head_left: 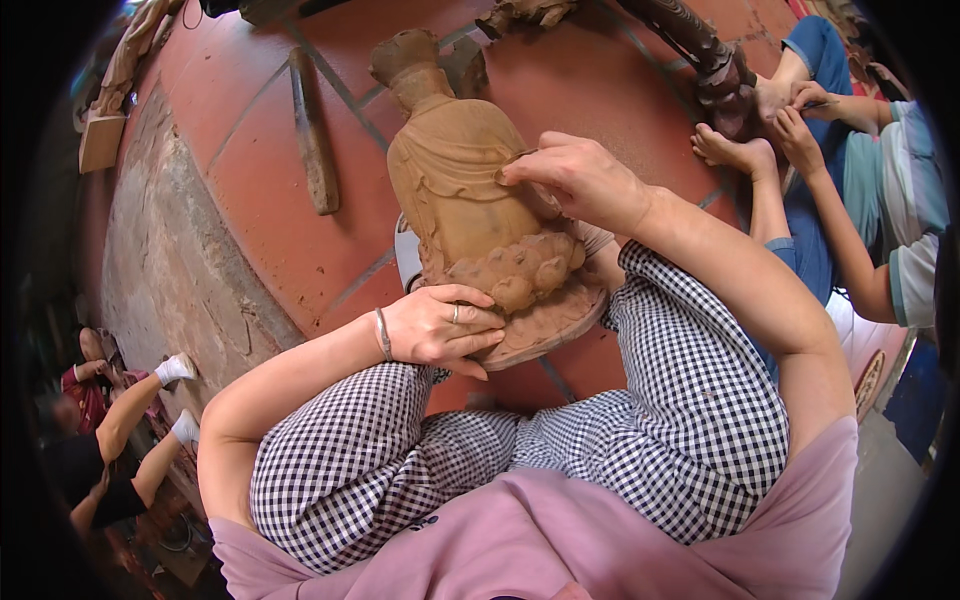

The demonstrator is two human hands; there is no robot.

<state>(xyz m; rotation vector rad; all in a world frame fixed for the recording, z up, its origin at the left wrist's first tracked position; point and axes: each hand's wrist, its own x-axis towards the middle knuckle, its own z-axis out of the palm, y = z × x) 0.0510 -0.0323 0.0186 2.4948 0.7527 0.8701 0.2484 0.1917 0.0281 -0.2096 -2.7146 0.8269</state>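
A brown carved figure [465,205] with draped robes and a lotus-petal base leans away from me between my checkered knees, its back toward me. My left hand [435,328], with a ring and a bracelet, grips the lower rim of the base, fingers laid over the edge. At the figure's right side my right hand [585,180] is closed in a pinch, its fingertips against the robe folds. Something thin and brown shows at those fingertips, too small to name. The underside of the base is hidden.
A worn wooden stick [313,135] lies on the red floor tiles [270,210] left of the figure. Beyond it is a grey stone slab [185,225]. At right, a barefoot person [850,190] sits by a dark carved wooden piece [715,75]. Another person's legs [140,420] show at lower left.
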